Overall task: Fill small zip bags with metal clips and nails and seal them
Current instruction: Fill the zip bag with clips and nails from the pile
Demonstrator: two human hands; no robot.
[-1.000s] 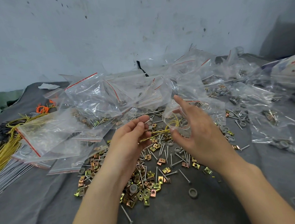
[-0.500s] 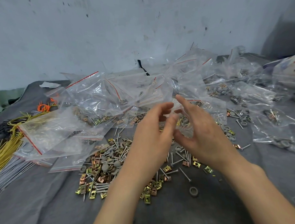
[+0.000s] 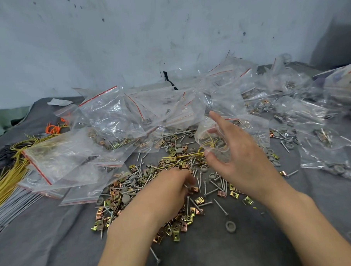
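At the bottom centre of the frame a lone grey washer (image 3: 230,227) is seen on the grey cloth (image 3: 55,248), just in front of a loose pile of metal clips (image 3: 176,230) and nails (image 3: 220,206). The left hand (image 3: 167,195) is lowered onto that pile, its fingers (image 3: 185,181) curled down among the pieces; because of blur it cannot be told whether anything is pinched. Slightly farther and to the right, the right hand (image 3: 242,162) is raised, and the mouth of a small zip bag (image 3: 209,133) is pinched between thumb and fingers, the forefinger stretched upward. A loop of yellow wire (image 3: 208,144) is visible inside. The bag is judged thin, limp and slippery, so it is best held by the stiffer zip strip at the rim. The clips and nails are judged small, hard and easily scattered, and best gathered a few at a time. Beyond, across the middle of the frame, many zip bags (image 3: 113,119) are heaped, with a bundle of yellow wires (image 3: 5,180) at the left edge and a stained wall (image 3: 166,32) behind.
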